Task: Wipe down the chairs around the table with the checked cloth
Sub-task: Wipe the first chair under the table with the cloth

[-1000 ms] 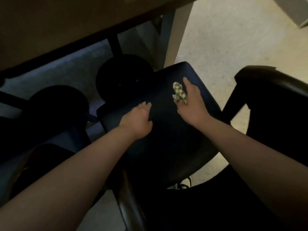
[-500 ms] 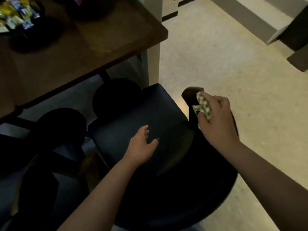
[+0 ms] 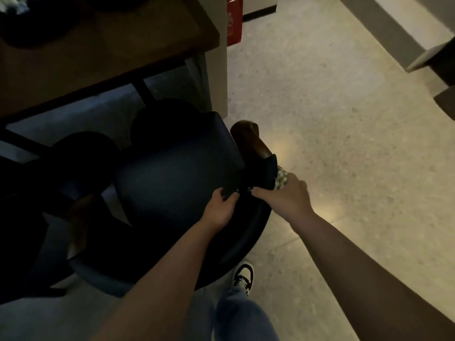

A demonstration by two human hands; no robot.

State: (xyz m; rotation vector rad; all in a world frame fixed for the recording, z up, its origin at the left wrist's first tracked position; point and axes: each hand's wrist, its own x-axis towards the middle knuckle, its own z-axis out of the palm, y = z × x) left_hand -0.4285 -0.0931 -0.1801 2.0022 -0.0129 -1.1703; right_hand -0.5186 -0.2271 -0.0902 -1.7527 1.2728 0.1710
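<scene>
Dim light throughout. Dark navy padded armchair (image 3: 172, 183) fills the centre of the view, its front edge pushed towards the brown wooden table (image 3: 103, 52) at 11 o'clock. The chair's polished brown wooden arm end (image 3: 251, 139) shows at the seat's 2 o'clock corner, just beside the cushion.

Right hand (image 3: 285, 195) sits on the chair's right arm, near centre of frame, fingers curled over the dark arm padding. The bunched green-and-white checked cloth (image 3: 282, 179) is clamped under that hand, pressed against the outer side of the armrest; only a small wad of it shows at the hand's 12 o'clock edge.

Left hand (image 3: 221, 205) rests at the seat's right rear corner, just beside the right hand, thumb and fingers pinched on the dark edge where seat meets arm; exactly what part it grips is lost in shadow.

Pale speckled stone floor (image 3: 332, 119) spreads from 12 to 4 o'clock. At 6 o'clock, a blue denim trouser leg (image 3: 241, 313) and a black-and-white trainer (image 3: 243, 274) stand close behind the chair's curved back. Red box (image 3: 234, 20) stands at 12 o'clock beyond the table leg.
</scene>
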